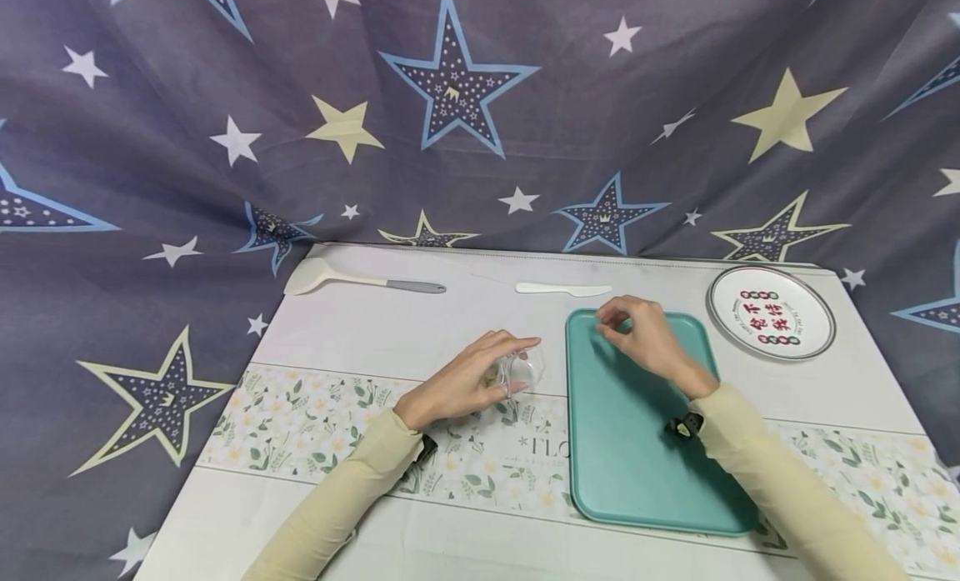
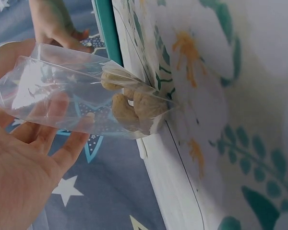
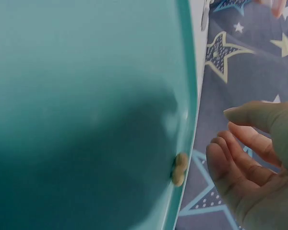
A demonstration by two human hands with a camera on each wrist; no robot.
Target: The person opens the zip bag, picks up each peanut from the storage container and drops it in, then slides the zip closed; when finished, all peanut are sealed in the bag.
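Note:
My left hand (image 1: 461, 383) holds a clear plastic bag (image 2: 62, 88) upright on the table, thumb and fingers around its sides. Several peanuts (image 2: 137, 108) lie at the bottom of the bag. Over the far part of a teal tray (image 1: 637, 448) hovers my right hand (image 1: 643, 335), its fingers loosely bent and nothing between them. One peanut (image 3: 180, 169) sits inside the tray's far edge, below the right fingertips. In the head view that peanut is hard to make out beside the hand.
A spatula (image 1: 360, 279) with a grey handle lies at the back left. Behind the tray is a white knife (image 1: 564, 289). To its right stands a round plate (image 1: 727, 314) with red lettering. Star-patterned cloth (image 1: 480, 189) hangs along the table's back edge.

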